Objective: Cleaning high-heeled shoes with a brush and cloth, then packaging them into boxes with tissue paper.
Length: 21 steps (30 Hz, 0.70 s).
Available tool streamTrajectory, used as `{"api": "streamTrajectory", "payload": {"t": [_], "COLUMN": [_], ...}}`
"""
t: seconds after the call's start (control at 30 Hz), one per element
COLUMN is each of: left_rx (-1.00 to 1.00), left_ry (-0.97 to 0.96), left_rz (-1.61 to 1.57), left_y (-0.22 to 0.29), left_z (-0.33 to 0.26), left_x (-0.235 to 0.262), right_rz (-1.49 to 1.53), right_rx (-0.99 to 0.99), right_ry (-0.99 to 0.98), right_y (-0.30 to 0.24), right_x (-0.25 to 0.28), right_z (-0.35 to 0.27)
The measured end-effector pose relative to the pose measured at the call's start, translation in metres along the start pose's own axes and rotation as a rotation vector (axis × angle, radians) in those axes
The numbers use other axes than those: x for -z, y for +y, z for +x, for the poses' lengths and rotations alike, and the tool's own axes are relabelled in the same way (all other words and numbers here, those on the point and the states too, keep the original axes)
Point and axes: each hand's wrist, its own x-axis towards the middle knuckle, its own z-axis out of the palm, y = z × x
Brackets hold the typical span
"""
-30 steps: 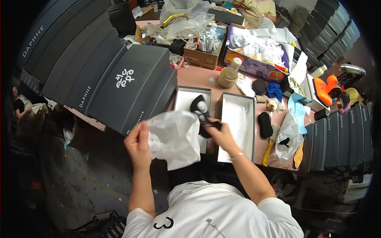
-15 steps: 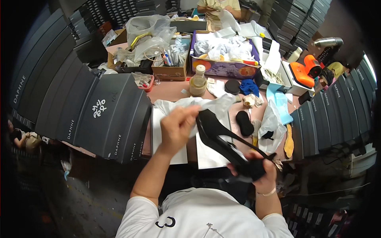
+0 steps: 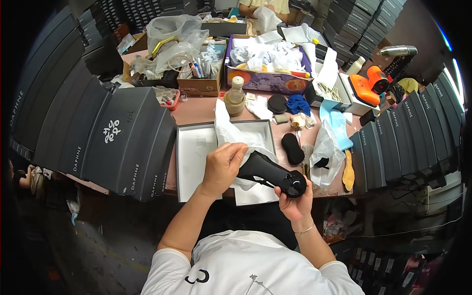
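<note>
Closest to me, above the white shirt, my right hand [image 3: 295, 204] is clenched around the toe end of a glossy black shoe [image 3: 269, 173], held level over the near edge of the table. My left hand [image 3: 222, 167] is closed on the shoe's other end, pinching a sheet of crinkled white tissue paper [image 3: 231, 135] against it; the paper trails up and away from the shoe. Under both hands lie an open white shoe box [image 3: 194, 162] and its lid, flat and matte, on a pinkish-brown tabletop [image 3: 196, 110]. Just right of the box I see a soft black oval pad [image 3: 292, 148], a clear plastic bag [image 3: 322, 147] and a tan insole [image 3: 348, 170]. Farther back stand a squat capped jar [image 3: 235, 97], a cardboard tray of pens [image 3: 200, 73] and a purple box [image 3: 268, 81] stuffed with tissue. An orange tool [image 3: 369, 84] sits far right. Dark, smooth shoe boxes [image 3: 123, 137] are stacked in curved rows on both sides.
</note>
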Motion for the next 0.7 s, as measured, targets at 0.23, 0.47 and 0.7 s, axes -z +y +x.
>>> {"api": "streamTrajectory", "payload": {"t": [0.23,0.47,0.7], "left_rx": [-0.491,-0.559,-0.463], "left_ry": [-0.076,-0.078,0.084], "left_rz": [0.174,0.109,-0.118], "left_y": [0.044,0.009,0.014], "left_z": [-0.017,-0.039,-0.037], "left_x": [-0.006,-0.012,-0.024], "right_rz": [-0.399,-0.606,-1.823], "right_rx": [0.301,0.344,0.305], "right_ry": [0.037,-0.012,-0.083], "right_y": [0.042,0.048,0.051], "right_x": [-0.03,-0.041,-0.022], "right_z": [0.014,0.04,0.044]}}
